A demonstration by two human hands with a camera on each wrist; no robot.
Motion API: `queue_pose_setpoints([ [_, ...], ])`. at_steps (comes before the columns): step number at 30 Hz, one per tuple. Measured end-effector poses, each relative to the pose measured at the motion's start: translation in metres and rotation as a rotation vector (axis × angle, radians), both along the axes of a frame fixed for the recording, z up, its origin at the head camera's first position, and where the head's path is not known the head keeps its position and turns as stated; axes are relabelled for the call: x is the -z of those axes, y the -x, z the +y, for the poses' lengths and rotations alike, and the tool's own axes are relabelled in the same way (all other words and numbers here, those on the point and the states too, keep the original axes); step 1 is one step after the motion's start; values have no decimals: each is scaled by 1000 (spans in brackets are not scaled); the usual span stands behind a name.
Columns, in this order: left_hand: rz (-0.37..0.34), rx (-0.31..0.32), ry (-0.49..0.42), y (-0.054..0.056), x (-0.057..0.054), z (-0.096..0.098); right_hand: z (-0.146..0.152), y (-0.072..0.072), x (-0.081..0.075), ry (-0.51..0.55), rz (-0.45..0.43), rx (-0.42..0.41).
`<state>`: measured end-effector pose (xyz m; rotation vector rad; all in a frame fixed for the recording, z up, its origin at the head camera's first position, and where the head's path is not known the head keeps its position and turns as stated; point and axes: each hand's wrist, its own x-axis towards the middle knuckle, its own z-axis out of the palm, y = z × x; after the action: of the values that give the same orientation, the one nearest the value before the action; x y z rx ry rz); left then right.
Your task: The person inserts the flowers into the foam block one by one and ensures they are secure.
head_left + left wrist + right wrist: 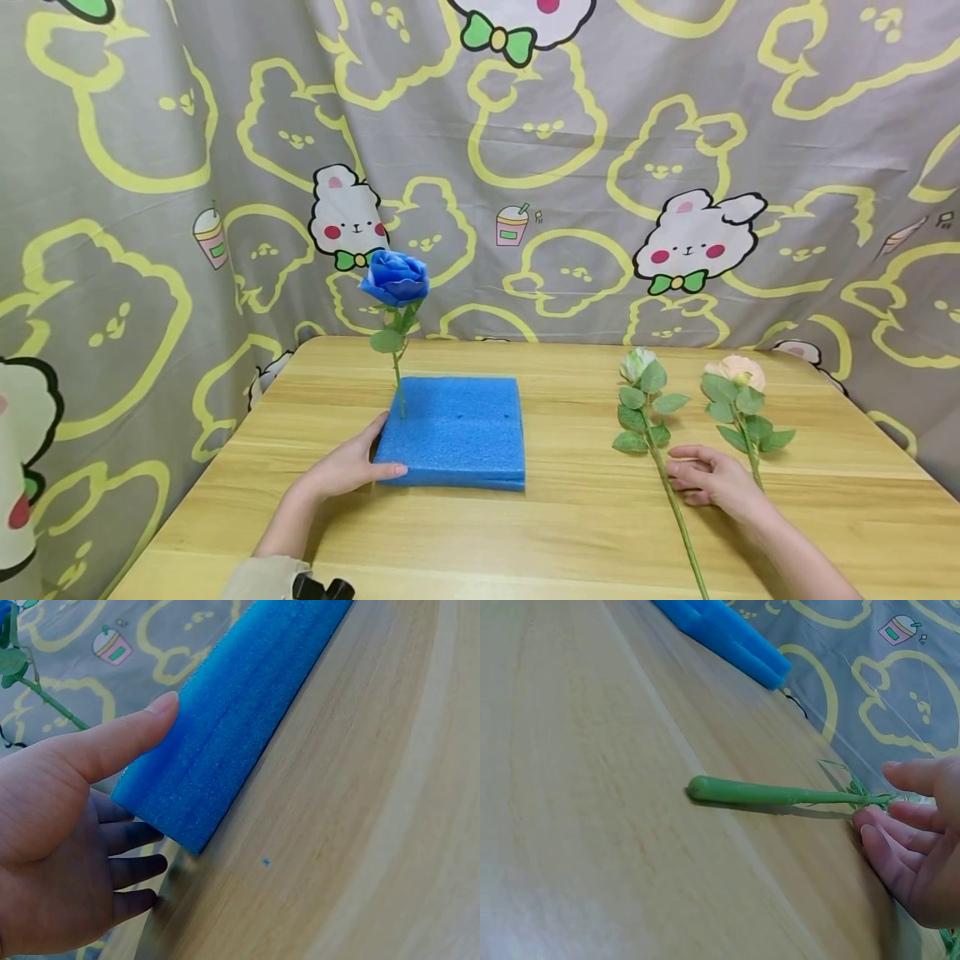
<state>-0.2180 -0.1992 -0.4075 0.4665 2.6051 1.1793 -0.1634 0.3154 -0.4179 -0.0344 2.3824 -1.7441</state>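
A person's two bare hands are over a wooden bench [570,533]. On the left side of the bench lies a flat blue foam block [465,433], with two small dark marks on its top. A blue rose [395,279] stands upright in it, its green stem set near the block's left edge.

The left hand [348,467] rests at the block's left end. Its thumb lies straight against the front face; the other fingers [139,868] are relaxed and spread beside the end, not clenched.

To the right, well apart from the block, two flowers lie on the bench, heads toward the back: a white flower [637,364] and, beside it, a peach flower [738,372]. Both have green leaves.

The right hand [712,479] is at the white flower's stem [780,795], its fingers parted and slightly bent, not grasping it. Whether a fingertip touches the stem, I cannot tell. The peach flower's stem passes behind this hand.

Behind the bench hangs a grey curtain [450,142] with yellow outlines and white cartoon animals.
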Motion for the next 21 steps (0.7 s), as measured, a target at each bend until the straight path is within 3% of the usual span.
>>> queue_pose_setpoints([
  [16, -1, -6, 0, -2, -2, 1, -4, 6, 0, -162, 10, -67],
  [21, 0, 1, 6, -3, -4, 1, -4, 6, -2, -157, -4, -76],
])
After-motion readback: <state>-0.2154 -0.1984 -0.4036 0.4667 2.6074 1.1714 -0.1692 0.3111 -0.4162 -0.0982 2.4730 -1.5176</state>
